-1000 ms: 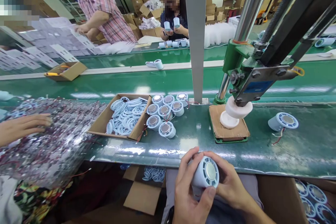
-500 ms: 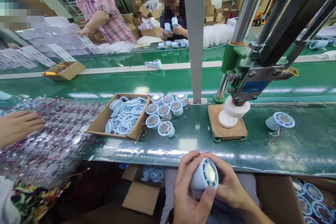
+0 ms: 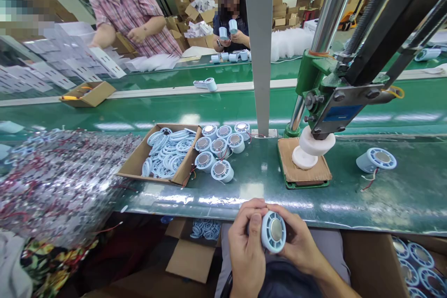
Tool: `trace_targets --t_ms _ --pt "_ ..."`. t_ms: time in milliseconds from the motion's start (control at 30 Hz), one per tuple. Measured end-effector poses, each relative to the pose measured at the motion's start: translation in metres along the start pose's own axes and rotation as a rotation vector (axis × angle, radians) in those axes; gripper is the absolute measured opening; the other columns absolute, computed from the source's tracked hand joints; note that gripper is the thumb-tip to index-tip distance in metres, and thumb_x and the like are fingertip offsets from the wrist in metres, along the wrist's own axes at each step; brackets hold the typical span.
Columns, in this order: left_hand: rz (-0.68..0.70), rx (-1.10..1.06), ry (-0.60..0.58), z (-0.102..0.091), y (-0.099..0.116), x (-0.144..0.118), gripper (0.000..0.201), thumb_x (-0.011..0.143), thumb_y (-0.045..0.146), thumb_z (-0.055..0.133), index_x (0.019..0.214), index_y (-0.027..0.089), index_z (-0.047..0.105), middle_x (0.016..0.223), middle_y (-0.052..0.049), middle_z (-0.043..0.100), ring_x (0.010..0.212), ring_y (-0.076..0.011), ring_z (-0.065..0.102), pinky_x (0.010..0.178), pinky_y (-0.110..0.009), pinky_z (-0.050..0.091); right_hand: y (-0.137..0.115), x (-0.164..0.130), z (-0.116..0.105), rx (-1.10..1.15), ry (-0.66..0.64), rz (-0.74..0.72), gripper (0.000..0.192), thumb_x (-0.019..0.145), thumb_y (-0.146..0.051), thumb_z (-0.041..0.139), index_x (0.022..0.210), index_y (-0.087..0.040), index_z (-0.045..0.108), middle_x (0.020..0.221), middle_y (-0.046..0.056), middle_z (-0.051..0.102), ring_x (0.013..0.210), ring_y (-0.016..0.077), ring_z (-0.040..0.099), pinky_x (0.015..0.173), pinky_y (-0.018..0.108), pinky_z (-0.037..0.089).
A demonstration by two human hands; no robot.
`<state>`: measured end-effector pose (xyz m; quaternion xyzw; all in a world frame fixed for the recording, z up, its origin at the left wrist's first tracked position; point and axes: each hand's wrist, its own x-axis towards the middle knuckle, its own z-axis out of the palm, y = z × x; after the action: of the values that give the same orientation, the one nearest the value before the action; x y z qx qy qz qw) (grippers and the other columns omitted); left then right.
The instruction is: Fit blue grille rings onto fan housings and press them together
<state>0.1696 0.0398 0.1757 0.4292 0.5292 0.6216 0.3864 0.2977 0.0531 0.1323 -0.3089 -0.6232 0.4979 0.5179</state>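
Note:
Between my two hands is a light blue round motor housing (image 3: 274, 233), its slotted ring and silver centre turned toward me. My left hand (image 3: 247, 247) wraps its left side, thumb lying along the top. On the other side my right hand (image 3: 298, 240) grips it, fingers curled behind. Both hands are over my lap, just in front of the bench edge. Beyond them stands a green hand press with a white round pusher (image 3: 317, 141) above a white round seat (image 3: 304, 157). One more blue housing (image 3: 376, 160), with wires trailing, lies right of the press.
Several similar housings (image 3: 220, 147) stand beside a cardboard box (image 3: 134, 167) of blue rings. A heap of wired parts in clear plastic (image 3: 66, 177) covers the left. A box of housings (image 3: 366, 260) is at lower right. A grey post (image 3: 262, 56) rises mid-bench. Two people work across the belt.
The housing in my hands has turned, its slotted face now more toward me, and my left thumb has shifted up. A co-worker's hand at far left has left the plastic heap.

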Motion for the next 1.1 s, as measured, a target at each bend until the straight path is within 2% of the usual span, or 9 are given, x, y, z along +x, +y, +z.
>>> trace_targets --t_ms 100,200,367,467,567,667,867,1000,1100 --pt "-0.020 -0.018 -0.007 0.001 -0.001 0.000 0.039 0.096 0.051 0.062 0.077 0.020 0.078 0.090 -0.007 0.076 0.092 -0.0210 0.071 0.082 -0.025 0.057 0.003 -0.003 -0.001 -0.003 0.006 0.019 0.060 0.080 -0.033 0.086 0.137 -0.026 0.065 0.130 0.013 0.073 0.116 0.0268 0.073 0.098 0.030 0.061" --pt "-0.015 -0.057 -0.027 -0.001 -0.003 -0.001 0.036 0.098 0.047 0.061 0.079 0.021 0.078 0.094 -0.007 0.075 0.096 -0.0216 0.071 0.085 -0.027 0.056 0.000 -0.002 -0.001 -0.035 0.025 -0.040 0.061 0.081 -0.030 0.085 0.138 -0.030 0.064 0.130 0.011 0.073 0.117 0.0249 0.073 0.099 0.029 0.060" --pt "0.044 -0.071 -0.177 -0.017 -0.012 -0.005 0.030 0.095 0.048 0.062 0.095 0.022 0.077 0.123 -0.011 0.068 0.114 -0.0288 0.066 0.096 -0.036 0.052 -0.009 0.005 -0.002 -0.080 -0.023 -0.167 0.058 0.086 -0.017 0.078 0.139 -0.033 0.060 0.132 0.008 0.072 0.122 0.0212 0.070 0.106 0.028 0.056" --pt "0.049 -0.071 -0.226 -0.024 -0.014 -0.009 0.032 0.093 0.050 0.063 0.095 0.020 0.074 0.130 -0.014 0.064 0.115 -0.0333 0.064 0.096 -0.042 0.051 -0.010 0.008 -0.002 -0.099 -0.042 -0.244 0.059 0.088 -0.011 0.074 0.140 -0.033 0.059 0.133 0.007 0.072 0.125 0.0203 0.068 0.108 0.030 0.055" --pt "0.054 -0.071 -0.185 -0.022 -0.010 -0.010 0.027 0.092 0.048 0.065 0.090 0.021 0.070 0.126 -0.012 0.065 0.116 -0.0322 0.063 0.097 -0.041 0.050 -0.010 0.009 0.000 -0.120 -0.044 -0.323 0.064 0.088 -0.006 0.072 0.143 -0.035 0.056 0.136 0.006 0.070 0.126 0.0194 0.067 0.110 0.033 0.053" --pt "0.040 -0.073 -0.155 -0.017 -0.004 -0.007 0.023 0.092 0.042 0.068 0.080 0.022 0.067 0.112 -0.008 0.069 0.115 -0.0283 0.064 0.097 -0.037 0.050 -0.009 0.007 0.002 -0.176 -0.019 -0.372 0.072 0.085 0.001 0.069 0.146 -0.035 0.053 0.139 0.004 0.068 0.128 0.0181 0.066 0.112 0.032 0.052" --pt "-0.083 -0.114 -0.109 -0.011 -0.002 -0.002 0.042 0.092 0.048 0.069 0.062 0.020 0.061 0.097 -0.008 0.073 0.106 -0.0256 0.067 0.090 -0.030 0.052 -0.005 0.002 0.006 -0.250 0.016 -0.417 0.070 0.085 0.001 0.068 0.146 -0.031 0.054 0.140 0.006 0.067 0.129 0.0201 0.064 0.111 0.033 0.053" --pt "-0.168 -0.134 -0.098 -0.011 -0.003 -0.003 0.047 0.095 0.054 0.062 0.063 0.018 0.065 0.100 -0.010 0.073 0.102 -0.0257 0.068 0.086 -0.030 0.053 -0.005 0.003 0.005 -0.236 0.028 -0.424 0.068 0.086 0.000 0.068 0.144 -0.032 0.055 0.138 0.005 0.068 0.130 0.0212 0.063 0.111 0.034 0.054" --pt "-0.175 -0.126 -0.120 -0.013 -0.002 -0.004 0.047 0.095 0.055 0.060 0.067 0.018 0.067 0.106 -0.010 0.070 0.102 -0.0259 0.067 0.090 -0.032 0.051 -0.006 0.003 0.005 -0.242 0.020 -0.409 0.070 0.085 0.001 0.068 0.144 -0.033 0.054 0.138 0.004 0.068 0.131 0.0221 0.062 0.111 0.036 0.054"
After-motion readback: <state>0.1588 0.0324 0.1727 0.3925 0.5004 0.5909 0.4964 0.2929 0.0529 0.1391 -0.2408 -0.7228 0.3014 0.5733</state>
